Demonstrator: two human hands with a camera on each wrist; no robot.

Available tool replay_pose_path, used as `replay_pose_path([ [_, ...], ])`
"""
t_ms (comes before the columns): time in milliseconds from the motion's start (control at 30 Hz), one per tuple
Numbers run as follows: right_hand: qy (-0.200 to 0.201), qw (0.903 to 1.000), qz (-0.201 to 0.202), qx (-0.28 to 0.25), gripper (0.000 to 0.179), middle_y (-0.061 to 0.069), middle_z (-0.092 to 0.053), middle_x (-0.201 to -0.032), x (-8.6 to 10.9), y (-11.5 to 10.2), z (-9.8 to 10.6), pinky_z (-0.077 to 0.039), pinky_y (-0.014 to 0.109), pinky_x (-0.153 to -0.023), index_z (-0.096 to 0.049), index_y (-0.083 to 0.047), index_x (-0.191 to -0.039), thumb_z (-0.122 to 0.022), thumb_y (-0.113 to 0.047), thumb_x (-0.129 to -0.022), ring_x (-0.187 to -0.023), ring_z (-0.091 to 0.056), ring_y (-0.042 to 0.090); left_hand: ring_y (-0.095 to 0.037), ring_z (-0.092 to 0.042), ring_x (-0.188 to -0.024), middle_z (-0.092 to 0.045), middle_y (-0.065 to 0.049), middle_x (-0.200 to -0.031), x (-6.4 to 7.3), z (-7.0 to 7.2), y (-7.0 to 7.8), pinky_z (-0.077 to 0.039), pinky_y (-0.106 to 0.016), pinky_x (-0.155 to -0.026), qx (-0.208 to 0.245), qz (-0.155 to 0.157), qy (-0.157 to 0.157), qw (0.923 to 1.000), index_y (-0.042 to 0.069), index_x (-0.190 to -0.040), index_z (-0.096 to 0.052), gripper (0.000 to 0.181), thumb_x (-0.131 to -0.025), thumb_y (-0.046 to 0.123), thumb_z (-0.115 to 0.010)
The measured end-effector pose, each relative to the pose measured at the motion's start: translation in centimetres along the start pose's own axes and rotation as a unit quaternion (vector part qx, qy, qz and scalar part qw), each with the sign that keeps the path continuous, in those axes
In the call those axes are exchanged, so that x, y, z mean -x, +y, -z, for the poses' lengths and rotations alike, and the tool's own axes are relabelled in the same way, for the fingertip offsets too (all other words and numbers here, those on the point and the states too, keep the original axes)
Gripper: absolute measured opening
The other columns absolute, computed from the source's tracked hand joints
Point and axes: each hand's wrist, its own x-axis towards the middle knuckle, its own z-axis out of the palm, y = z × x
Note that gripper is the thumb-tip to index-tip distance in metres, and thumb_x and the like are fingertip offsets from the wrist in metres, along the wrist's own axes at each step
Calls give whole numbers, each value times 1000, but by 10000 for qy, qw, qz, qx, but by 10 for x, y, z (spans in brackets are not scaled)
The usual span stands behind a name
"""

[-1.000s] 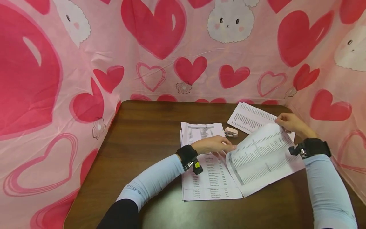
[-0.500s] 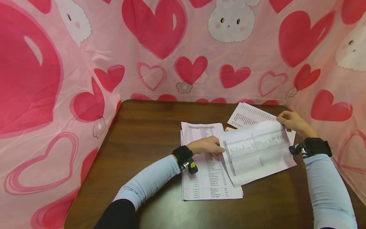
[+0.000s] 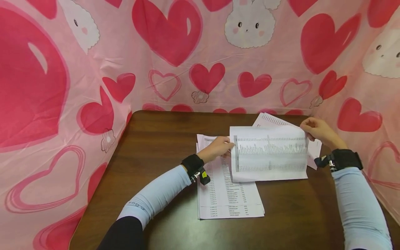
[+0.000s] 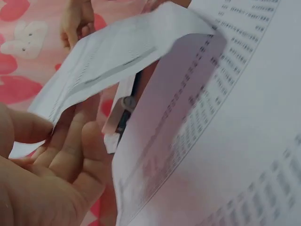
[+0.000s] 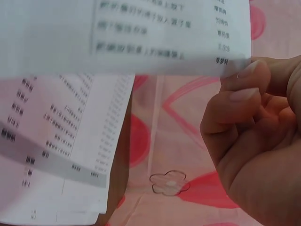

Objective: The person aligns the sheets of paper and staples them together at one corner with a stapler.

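Observation:
A white sheet of paper printed with columns is held up sideways between both hands. My left hand pinches its left edge between thumb and fingers, over a pile of printed sheets. At the opposite end, my right hand grips the upper right corner; the right wrist view shows the thumb and curled fingers at that corner. Below the raised sheet, the left wrist view shows a small pale pink stapler, which the sheet hides in the head view.
More printed sheets lie askew at the back right of the brown wooden table, partly covered by the raised sheet. A pink cloth with hearts and rabbits hangs around the table's back and sides.
The raised sheet has swung from slanted to level, moving left and up away from the table. My left hand has moved left and up with its edge; the right hand has risen slightly.

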Motion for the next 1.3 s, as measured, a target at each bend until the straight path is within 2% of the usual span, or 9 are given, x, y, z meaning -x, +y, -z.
replay_pose_path([
  [133, 39, 9999, 44, -139, 48, 6, -54, -75, -1, -6, -2, -49, 30, -58, -48, 2, -127, -52, -37, -100, -61, -54, 23, -18, -61, -76, -64, -10, -101, -3, 13, 4, -54, -25, -66, 70, 39, 368, 9993, 4, -109, -62, 21, -99, 20, -55],
  [300, 30, 9997, 72, -225, 46, 10, -57, -80, -4, -15, -5, -51, 31, -59, -51, 0, -126, -55, -37, -99, -63, -56, 26, -19, -60, -76, -61, -10, -99, -6, 29, 7, -56, -27, -65, -47, 15, 508, 9987, 4, -112, -61, 23, -99, 22, -55],
  [500, -218, 9994, 53, -269, 50, 10, -59, -80, -8, -23, -8, -52, 32, -59, -52, -2, -125, -59, -42, -95, -62, -55, 29, -19, -58, -74, -60, -10, -97, -7, 46, 7, -55, -26, -63, -37, -31, 477, 9989, 4, -112, -62, 24, -99, 23, -56],
  [633, -495, 9987, 105, -106, 48, 7, -61, -80, -11, -26, -10, -52, 33, -59, -54, -4, -123, -63, -40, -94, -61, -55, 27, -20, -56, -72, -59, -10, -94, -7, 58, 7, -54, -26, -62, -121, 3, 361, 9993, 4, -108, -64, 22, -99, 22, -56],
  [833, -948, 9947, 398, -93, 39, 9, -62, -79, -12, -34, -13, -52, 32, -57, -61, -3, -117, -66, -34, -93, -60, -55, 31, -30, -59, -82, -60, -9, -92, -14, 82, 13, -55, -36, -72, -401, 7, 138, 9991, 5, -103, -66, 20, -98, 23, -57],
  [967, -1175, 9908, 614, -254, 32, 11, -59, -74, -11, -37, -21, -51, 31, -54, -62, -3, -111, -66, -29, -94, -57, -54, 30, -28, -62, -82, -64, -11, -96, -20, 98, 19, -55, -38, -75, -488, 54, 87, 9988, 3, -104, -66, 21, -98, 22, -57],
  [1067, -1204, 9889, 754, -424, 30, 8, -61, -74, -10, -37, -27, -50, 30, -53, -62, -1, -109, -66, -26, -94, -55, -53, 26, -23, -65, -81, -66, -12, -102, -24, 107, 23, -56, -37, -78, -337, 126, 38, 9993, 2, -106, -66, 23, -99, 21, -57],
  [1167, -1159, 9878, 882, -559, 28, 8, -63, -73, -9, -38, -32, -50, 29, -51, -62, 0, -108, -65, -24, -94, -53, -53, 26, -25, -66, -83, -66, -13, -107, -27, 114, 26, -55, -42, -83, -208, 222, -24, 9995, 3, -108, -66, 24, -99, 23, -56],
  [1300, -1201, 9843, 853, -977, 27, 4, -63, -75, -11, -43, -37, -49, 29, -51, -60, 1, -108, -63, -22, -96, -54, -51, 22, -29, -63, -89, -65, -13, -112, -27, 125, 27, -53, -42, -80, -382, 286, 114, 9988, 6, -111, -67, 25, -99, 25, -56],
])
